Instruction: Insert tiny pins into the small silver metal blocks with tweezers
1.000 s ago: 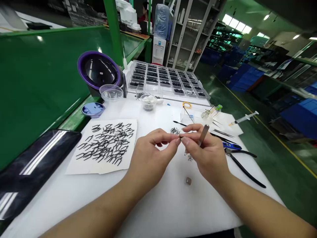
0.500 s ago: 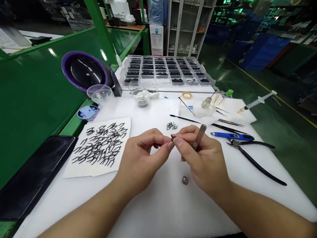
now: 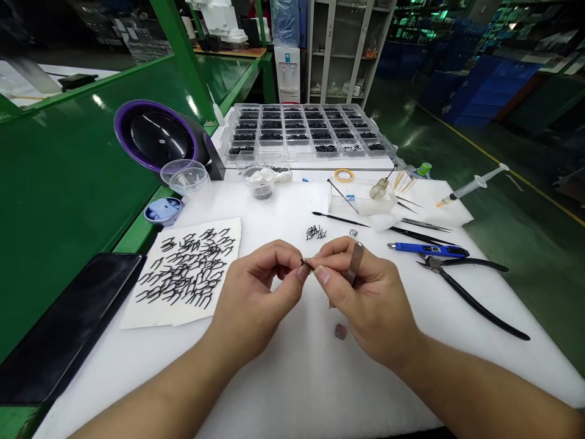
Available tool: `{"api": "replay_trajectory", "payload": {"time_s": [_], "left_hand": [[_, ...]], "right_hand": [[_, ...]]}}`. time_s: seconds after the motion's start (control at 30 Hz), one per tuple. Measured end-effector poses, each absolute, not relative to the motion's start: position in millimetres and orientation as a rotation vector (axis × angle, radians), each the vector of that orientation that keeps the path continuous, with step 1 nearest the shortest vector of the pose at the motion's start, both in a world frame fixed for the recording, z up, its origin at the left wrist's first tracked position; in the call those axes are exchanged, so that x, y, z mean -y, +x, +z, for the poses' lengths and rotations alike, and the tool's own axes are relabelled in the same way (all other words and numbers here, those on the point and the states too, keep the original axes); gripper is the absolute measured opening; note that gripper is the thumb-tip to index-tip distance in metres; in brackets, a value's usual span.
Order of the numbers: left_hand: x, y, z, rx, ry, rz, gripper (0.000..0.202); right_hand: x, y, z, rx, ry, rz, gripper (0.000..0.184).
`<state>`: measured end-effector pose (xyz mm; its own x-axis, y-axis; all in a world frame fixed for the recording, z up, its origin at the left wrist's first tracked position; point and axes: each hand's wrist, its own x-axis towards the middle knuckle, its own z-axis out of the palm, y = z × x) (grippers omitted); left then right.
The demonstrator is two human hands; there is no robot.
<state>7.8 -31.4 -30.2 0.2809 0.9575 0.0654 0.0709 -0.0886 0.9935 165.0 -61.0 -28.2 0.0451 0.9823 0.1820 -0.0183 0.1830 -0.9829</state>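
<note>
Over the white table (image 3: 292,378) my two hands meet at their fingertips. My left hand (image 3: 256,296) pinches a tiny black forked part (image 3: 305,263) between thumb and forefinger. My right hand (image 3: 365,296) is closed on metal tweezers (image 3: 354,263) whose upper end sticks up between the fingers, and its thumb and forefinger touch the same small part. A small pile of black parts (image 3: 315,232) lies just beyond the hands. A little brown block (image 3: 340,331) rests on the table under my right wrist.
A paper sheet (image 3: 183,271) with several black forked parts lies at left, beside a dark tablet (image 3: 64,323). Behind stand a purple-rimmed lamp (image 3: 155,135), clear cups (image 3: 185,177), and a compartment tray (image 3: 306,131). Pliers (image 3: 466,286), a blue knife (image 3: 425,249) and a syringe (image 3: 473,183) lie right.
Both hands have drifted slightly left and toward me, still pinched together on the small part. The camera tilted down, so the table contents sit differently in view.
</note>
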Motion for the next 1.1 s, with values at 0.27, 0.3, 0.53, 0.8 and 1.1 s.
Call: {"api": "replay_trajectory", "payload": {"time_s": [0.27, 0.3, 0.53, 0.8, 1.1], "left_hand": [[30, 4, -35, -0.908, 1.248, 0.953, 0.012], [30, 4, -35, -0.899, 1.239, 0.939, 0.012], [29, 2, -37, -0.874, 1.178, 0.879, 0.015], [27, 4, -34, -0.756, 1.053, 0.845, 0.011], [27, 9, -24, -0.424, 0.903, 0.706, 0.011]], "right_hand": [[62, 166, -29, 1.308, -1.060, 0.952, 0.013], [62, 166, -29, 1.319, -1.062, 0.947, 0.012], [61, 169, -32, 1.405, -1.079, 0.872, 0.005], [62, 165, -29, 1.356, -1.070, 0.843, 0.009], [75, 160, -20, 1.401, -0.882, 0.689, 0.022]]}}
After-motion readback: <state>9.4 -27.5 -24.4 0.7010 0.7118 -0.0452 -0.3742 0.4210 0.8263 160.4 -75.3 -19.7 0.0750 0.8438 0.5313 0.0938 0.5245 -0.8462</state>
